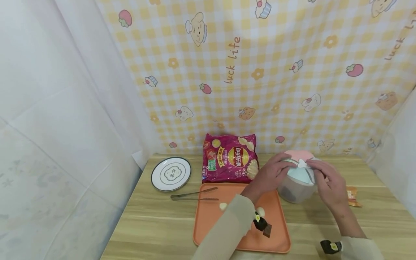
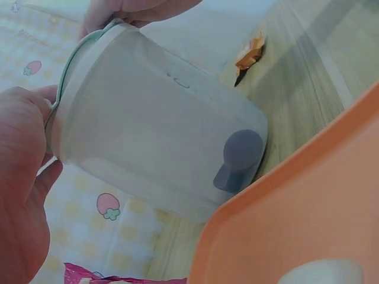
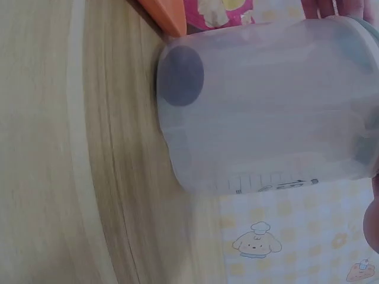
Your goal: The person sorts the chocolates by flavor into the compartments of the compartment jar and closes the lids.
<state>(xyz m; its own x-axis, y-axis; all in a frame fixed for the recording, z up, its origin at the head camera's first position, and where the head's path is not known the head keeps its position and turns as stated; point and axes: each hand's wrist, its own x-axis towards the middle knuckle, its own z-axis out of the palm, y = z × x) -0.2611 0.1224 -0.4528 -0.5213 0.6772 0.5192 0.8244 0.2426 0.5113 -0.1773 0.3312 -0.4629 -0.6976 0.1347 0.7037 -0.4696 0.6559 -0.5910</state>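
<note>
Behind the wooden table (image 1: 143, 231), we see a yellow-checked cloth (image 1: 227, 108). The translucent tub (image 1: 295, 191) stands just beside the far right corner of the orange tray (image 1: 219, 234). In the head view, the left hand (image 1: 271, 173) and right hand (image 1: 332, 184) have their fingers gripping opposite sides of its pink-and-blue lid (image 1: 296, 155); only there do we find the plate (image 1: 170, 182) and tongs (image 1: 178, 197). The left wrist view gives us the dark scoop (image 2: 241, 152) inside, handle included; the right wrist view alone shows us printed lines (image 3: 254, 182) along the tub's side.
</note>
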